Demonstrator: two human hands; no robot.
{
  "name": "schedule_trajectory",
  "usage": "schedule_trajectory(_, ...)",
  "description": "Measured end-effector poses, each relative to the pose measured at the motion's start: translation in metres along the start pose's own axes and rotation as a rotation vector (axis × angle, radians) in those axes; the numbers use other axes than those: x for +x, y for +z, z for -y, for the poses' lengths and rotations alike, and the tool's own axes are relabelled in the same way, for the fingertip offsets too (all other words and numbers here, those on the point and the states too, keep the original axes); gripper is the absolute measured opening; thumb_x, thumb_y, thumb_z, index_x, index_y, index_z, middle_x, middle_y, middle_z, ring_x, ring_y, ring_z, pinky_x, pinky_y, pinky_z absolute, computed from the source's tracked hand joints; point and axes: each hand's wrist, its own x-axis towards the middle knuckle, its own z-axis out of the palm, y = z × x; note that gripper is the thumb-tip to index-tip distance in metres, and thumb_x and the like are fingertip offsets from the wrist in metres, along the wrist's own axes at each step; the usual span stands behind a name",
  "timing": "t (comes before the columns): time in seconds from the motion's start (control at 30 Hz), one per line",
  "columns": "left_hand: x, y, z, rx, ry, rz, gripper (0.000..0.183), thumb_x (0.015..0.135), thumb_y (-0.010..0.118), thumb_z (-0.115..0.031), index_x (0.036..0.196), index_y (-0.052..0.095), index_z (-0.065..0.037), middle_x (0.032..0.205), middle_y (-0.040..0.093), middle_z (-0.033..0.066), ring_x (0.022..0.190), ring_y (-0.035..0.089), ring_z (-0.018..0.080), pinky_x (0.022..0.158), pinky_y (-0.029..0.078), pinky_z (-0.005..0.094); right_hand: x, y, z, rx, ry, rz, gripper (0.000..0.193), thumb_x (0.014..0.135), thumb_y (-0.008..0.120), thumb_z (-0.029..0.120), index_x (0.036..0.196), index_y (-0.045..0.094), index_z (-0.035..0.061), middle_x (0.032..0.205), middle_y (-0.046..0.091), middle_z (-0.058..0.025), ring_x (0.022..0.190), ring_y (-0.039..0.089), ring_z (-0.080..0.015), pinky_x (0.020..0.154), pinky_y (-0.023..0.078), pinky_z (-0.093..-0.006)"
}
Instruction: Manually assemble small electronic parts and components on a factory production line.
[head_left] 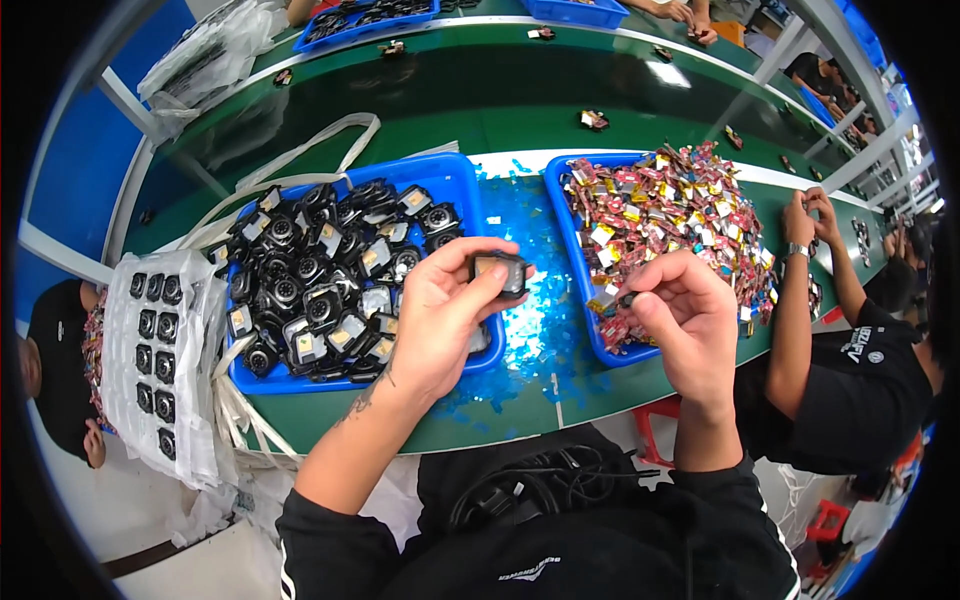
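We've got the black watch-like casing [516, 277] in the left hand [440, 315], thumb on one face, curled fingers behind. Right of the casing, the right hand [695, 330] is nearly closed, thumb and index finger pinching a dark piece [627, 299] too small for us to identify. Left of the casing: blue tray [456, 176] heaped with similar black casings [311, 268]. Right of it: second blue tray [577, 270], heaped with small red circuit boards [690, 195]. Below the casing: blue film scraps [525, 345] on the green workbench [480, 422].
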Motion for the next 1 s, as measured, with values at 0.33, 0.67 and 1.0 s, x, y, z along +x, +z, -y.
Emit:
schedule_trajectory(0.33,-0.004,0.008,-0.005,0.186,-0.102,0.011,0.015,0.095,0.055,-0.004,0.105,0.064,-0.001,0.087,0.056,-0.0017,0.062,0.046,0.0013,0.053,0.038,0.0156,0.004,0.017,-0.004,0.142,0.001,0.139,0.012,0.089,0.064,-0.002,0.099,0.059,-0.0048,0.093,0.063,-0.0073,0.086,0.061,-0.0102,0.078,0.051,-0.0233)
schedule_trajectory(0.67,-0.012,0.01,0.004,0.63,0.314,0.261,0.016,0.08,0.076,-0.011,0.093,0.072,-0.003,0.095,0.06,0.0066,0.091,0.055,0.0125,0.067,0.047,0.0281,0.005,0.024,-0.006,0.101,0.049,0.13,0.012,0.09,0.064,-0.001,0.101,0.062,-0.0058,0.092,0.064,-0.0067,0.083,0.062,-0.0088,0.073,0.052,-0.0218)
schedule_trajectory(1.0,-0.014,0.01,0.001,0.735,0.306,0.243,0.011,0.077,0.076,-0.005,0.088,0.074,-0.003,0.08,0.067,0.0051,0.099,0.049,0.0155,0.075,0.044,0.0281,0.013,0.008,0.01,-0.11,0.219,0.306,0.009,0.092,0.062,0.006,0.09,0.061,-0.0027,0.079,0.058,0.0019,0.068,0.048,0.0,0.057,0.04,-0.0176)
